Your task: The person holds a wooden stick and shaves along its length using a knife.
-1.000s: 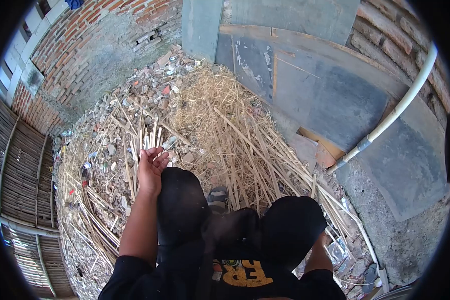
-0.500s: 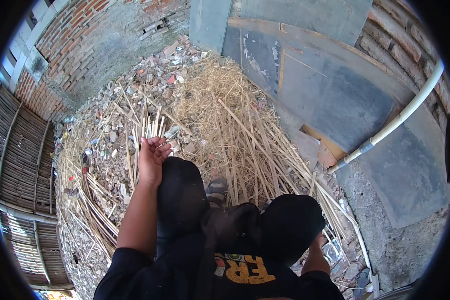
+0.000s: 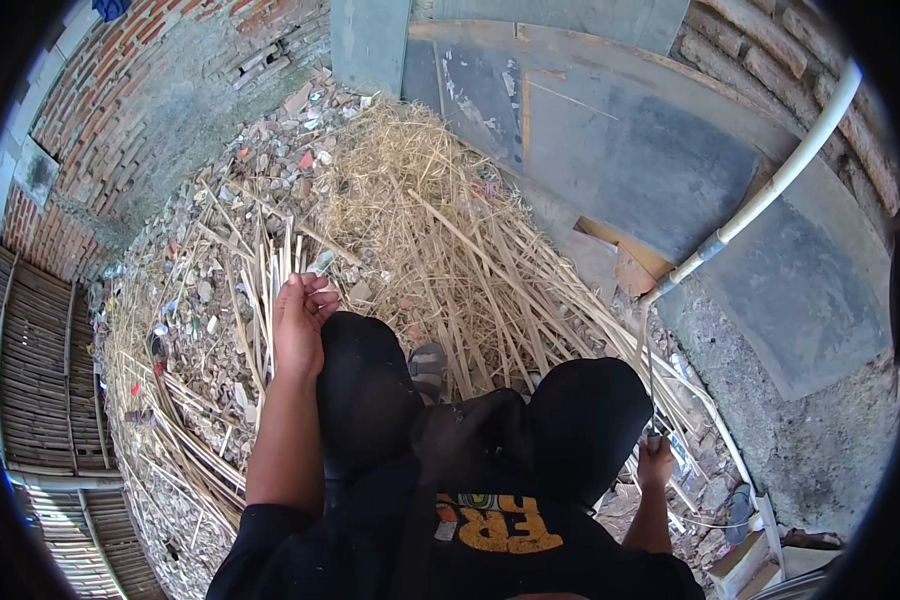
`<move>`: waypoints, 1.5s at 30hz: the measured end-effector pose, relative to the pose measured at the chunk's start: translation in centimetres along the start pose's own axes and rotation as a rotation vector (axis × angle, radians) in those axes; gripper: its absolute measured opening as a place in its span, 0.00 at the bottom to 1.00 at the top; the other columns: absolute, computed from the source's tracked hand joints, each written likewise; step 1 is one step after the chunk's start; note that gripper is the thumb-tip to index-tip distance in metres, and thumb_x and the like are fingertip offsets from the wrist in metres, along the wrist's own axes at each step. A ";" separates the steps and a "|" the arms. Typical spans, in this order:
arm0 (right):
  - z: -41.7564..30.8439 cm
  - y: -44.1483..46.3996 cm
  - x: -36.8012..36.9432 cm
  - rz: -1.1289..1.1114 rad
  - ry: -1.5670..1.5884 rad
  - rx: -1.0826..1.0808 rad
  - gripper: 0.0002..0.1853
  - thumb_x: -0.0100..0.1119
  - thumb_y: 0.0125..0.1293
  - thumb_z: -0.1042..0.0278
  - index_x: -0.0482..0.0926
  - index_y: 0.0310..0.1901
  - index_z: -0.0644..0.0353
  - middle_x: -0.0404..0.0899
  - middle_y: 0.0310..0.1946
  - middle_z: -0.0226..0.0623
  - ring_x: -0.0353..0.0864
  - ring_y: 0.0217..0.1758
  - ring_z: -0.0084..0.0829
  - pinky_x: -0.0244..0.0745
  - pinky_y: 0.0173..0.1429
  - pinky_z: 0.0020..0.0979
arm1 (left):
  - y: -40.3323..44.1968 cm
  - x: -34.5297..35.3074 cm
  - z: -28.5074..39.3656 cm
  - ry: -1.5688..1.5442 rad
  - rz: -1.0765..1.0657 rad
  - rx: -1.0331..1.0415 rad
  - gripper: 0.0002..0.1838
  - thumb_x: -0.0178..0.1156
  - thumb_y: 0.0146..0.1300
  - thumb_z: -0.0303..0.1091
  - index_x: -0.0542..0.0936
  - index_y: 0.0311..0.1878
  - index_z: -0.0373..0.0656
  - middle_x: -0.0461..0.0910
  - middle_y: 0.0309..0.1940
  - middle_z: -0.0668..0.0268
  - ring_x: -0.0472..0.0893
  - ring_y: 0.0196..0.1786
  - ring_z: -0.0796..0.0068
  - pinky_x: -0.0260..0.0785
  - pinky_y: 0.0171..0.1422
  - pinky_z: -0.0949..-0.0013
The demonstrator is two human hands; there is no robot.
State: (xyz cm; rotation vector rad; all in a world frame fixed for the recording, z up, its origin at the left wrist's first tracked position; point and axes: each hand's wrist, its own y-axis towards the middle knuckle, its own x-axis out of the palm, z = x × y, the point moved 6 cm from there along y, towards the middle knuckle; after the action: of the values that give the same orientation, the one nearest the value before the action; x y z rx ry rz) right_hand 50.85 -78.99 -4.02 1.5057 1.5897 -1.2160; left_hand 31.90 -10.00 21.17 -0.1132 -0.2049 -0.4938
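My left hand hovers beside my left knee, palm turned inward and fingers loosely bent, with nothing visible in them. Just beyond its fingertips lie pale split bamboo strips on the rubble. On the far side of my right knee, my right hand is wrapped round the handle of a long, thin-bladed knife. Its narrow blade points upward and away, seen almost edge-on. Part of the handle is hidden in the fist. A heap of bamboo strips and shavings spreads between and ahead of my knees.
Rubble covers the ground. A brick wall rises at the back left, with a woven bamboo panel below it. Grey boards lean at the right behind a white pipe. A sandal lies at the lower right.
My right hand has come up from beside the knee, bringing the knife into view. My left hand's fingers have curled in somewhat. The view has shifted slightly to the right.
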 end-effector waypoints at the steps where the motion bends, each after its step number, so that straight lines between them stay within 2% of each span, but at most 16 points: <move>1: -0.4 -0.2 -1.9 0.000 -0.006 0.011 0.18 0.66 0.65 0.54 0.80 0.51 0.56 0.88 0.43 0.53 0.87 0.49 0.60 0.78 0.54 0.57 | -0.1 0.0 0.1 -0.003 0.022 -0.012 0.18 0.55 0.83 0.49 0.79 0.55 0.42 0.84 0.47 0.63 0.84 0.43 0.73 0.79 0.54 0.65; 4: -0.4 -0.9 -6.8 0.060 -0.074 0.033 0.17 0.66 0.65 0.55 0.81 0.50 0.55 0.88 0.42 0.53 0.87 0.49 0.59 0.78 0.55 0.57 | 0.3 -0.7 -0.3 -0.034 -0.012 0.002 0.16 0.57 0.82 0.48 0.79 0.55 0.43 0.85 0.47 0.64 0.84 0.43 0.75 0.79 0.54 0.66; 6: -0.5 -1.4 -9.7 0.125 -0.109 0.014 0.13 0.64 0.64 0.62 0.82 0.47 0.55 0.87 0.41 0.56 0.86 0.47 0.62 0.78 0.52 0.58 | 0.4 -1.2 -0.6 -0.065 -0.021 0.001 0.15 0.57 0.82 0.46 0.79 0.54 0.43 0.85 0.47 0.65 0.85 0.42 0.76 0.79 0.53 0.68; 9: -1.3 -2.2 -13.3 0.224 -0.130 -0.046 0.11 0.63 0.63 0.65 0.81 0.46 0.56 0.87 0.37 0.57 0.86 0.44 0.64 0.77 0.49 0.61 | 0.7 -1.8 -1.0 -0.087 -0.048 0.019 0.14 0.57 0.82 0.45 0.79 0.54 0.44 0.85 0.47 0.64 0.85 0.41 0.76 0.79 0.53 0.68; 13: -4.1 -3.9 -18.4 0.377 -0.280 -0.225 0.12 0.68 0.59 0.69 0.78 0.43 0.59 0.84 0.31 0.56 0.85 0.38 0.64 0.77 0.46 0.59 | 1.4 -2.5 -2.1 -0.104 -0.088 0.045 0.12 0.58 0.82 0.42 0.79 0.54 0.43 0.84 0.47 0.64 0.85 0.41 0.77 0.79 0.53 0.69; 16: -6.7 -5.5 -22.7 0.402 -0.347 -0.253 0.13 0.70 0.59 0.68 0.78 0.44 0.57 0.85 0.33 0.55 0.84 0.40 0.63 0.76 0.45 0.59 | 1.7 -2.8 -2.4 -0.086 -0.118 0.073 0.11 0.58 0.82 0.40 0.79 0.53 0.42 0.84 0.47 0.63 0.84 0.41 0.78 0.78 0.52 0.69; 20: -10.3 -8.6 -28.5 0.513 -0.514 -0.308 0.14 0.69 0.59 0.71 0.75 0.44 0.58 0.83 0.31 0.56 0.83 0.39 0.65 0.73 0.43 0.61 | 1.8 -4.2 -2.3 -0.054 -0.152 0.132 0.10 0.58 0.82 0.39 0.78 0.52 0.41 0.83 0.46 0.65 0.83 0.41 0.78 0.77 0.52 0.71; 26: -14.9 -13.8 -35.3 0.641 -0.547 -0.297 0.11 0.66 0.62 0.72 0.74 0.44 0.61 0.81 0.33 0.58 0.81 0.40 0.65 0.71 0.43 0.60 | 1.4 -6.2 -2.1 -0.071 -0.143 0.233 0.07 0.61 0.79 0.33 0.79 0.52 0.40 0.83 0.44 0.66 0.82 0.41 0.81 0.77 0.51 0.72; 30: -19.4 -16.1 -36.8 0.755 -0.455 -0.434 0.13 0.68 0.65 0.70 0.74 0.45 0.63 0.79 0.31 0.58 0.80 0.38 0.64 0.70 0.41 0.57 | 0.8 -5.6 -1.6 -0.041 -0.176 0.330 0.07 0.63 0.78 0.31 0.79 0.52 0.39 0.82 0.43 0.66 0.82 0.42 0.82 0.77 0.49 0.73; 32: -22.8 -16.8 -37.0 0.700 -0.340 -0.455 0.13 0.68 0.65 0.70 0.77 0.47 0.63 0.81 0.32 0.58 0.81 0.40 0.64 0.72 0.44 0.55 | -0.2 -5.0 -1.2 0.107 -0.219 0.388 0.08 0.63 0.78 0.32 0.79 0.52 0.39 0.82 0.46 0.65 0.82 0.43 0.83 0.75 0.50 0.74; 33: -24.6 -17.0 -37.0 0.670 -0.283 -0.468 0.13 0.68 0.65 0.70 0.78 0.49 0.63 0.82 0.33 0.58 0.82 0.41 0.64 0.73 0.45 0.54 | -1.4 -4.6 0.2 0.280 -0.198 0.407 0.13 0.68 0.73 0.33 0.79 0.53 0.39 0.83 0.47 0.61 0.84 0.47 0.74 0.75 0.54 0.68; 36: -30.4 -17.1 -36.0 0.533 -0.120 -0.557 0.13 0.69 0.64 0.72 0.78 0.47 0.63 0.82 0.33 0.55 0.81 0.40 0.63 0.74 0.46 0.49 | -5.8 -2.6 5.8 0.491 -0.284 0.914 0.20 0.72 0.67 0.37 0.79 0.57 0.39 0.82 0.52 0.55 0.83 0.55 0.60 0.74 0.61 0.59; 37: -31.9 -16.6 -35.4 0.503 -0.078 -0.587 0.12 0.71 0.63 0.73 0.78 0.45 0.63 0.81 0.31 0.51 0.81 0.35 0.55 0.75 0.45 0.43 | -6.6 -2.2 6.6 0.522 -0.312 0.927 0.23 0.73 0.66 0.39 0.79 0.58 0.40 0.80 0.54 0.54 0.81 0.59 0.55 0.72 0.65 0.55; 39: -35.3 -15.8 -33.9 0.427 -0.014 -0.708 0.12 0.72 0.62 0.74 0.79 0.43 0.63 0.81 0.29 0.47 0.80 0.33 0.46 0.74 0.43 0.40 | -8.1 -1.6 8.0 0.592 -0.366 0.947 0.27 0.74 0.63 0.43 0.78 0.61 0.41 0.77 0.60 0.51 0.76 0.67 0.46 0.67 0.72 0.49; 43: -41.7 -14.2 -29.7 0.143 0.177 -0.923 0.11 0.74 0.60 0.74 0.79 0.41 0.63 0.80 0.27 0.38 0.75 0.29 0.31 0.73 0.40 0.33 | -9.9 -1.2 10.9 0.855 -0.312 1.043 0.35 0.73 0.62 0.51 0.75 0.68 0.44 0.70 0.69 0.52 0.65 0.77 0.42 0.56 0.80 0.38; 45: -44.6 -13.6 -27.6 0.090 0.172 -1.033 0.12 0.75 0.60 0.74 0.80 0.41 0.63 0.81 0.27 0.37 0.76 0.29 0.30 0.73 0.39 0.32 | -10.3 -1.5 11.6 0.992 -0.290 1.013 0.36 0.72 0.63 0.51 0.74 0.70 0.44 0.70 0.70 0.53 0.63 0.78 0.43 0.54 0.80 0.35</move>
State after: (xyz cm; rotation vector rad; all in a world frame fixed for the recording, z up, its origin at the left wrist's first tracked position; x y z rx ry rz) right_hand 48.38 -48.17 40.50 0.9658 1.7958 -0.0987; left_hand 23.73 -16.47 32.72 1.1503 0.5242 -0.6288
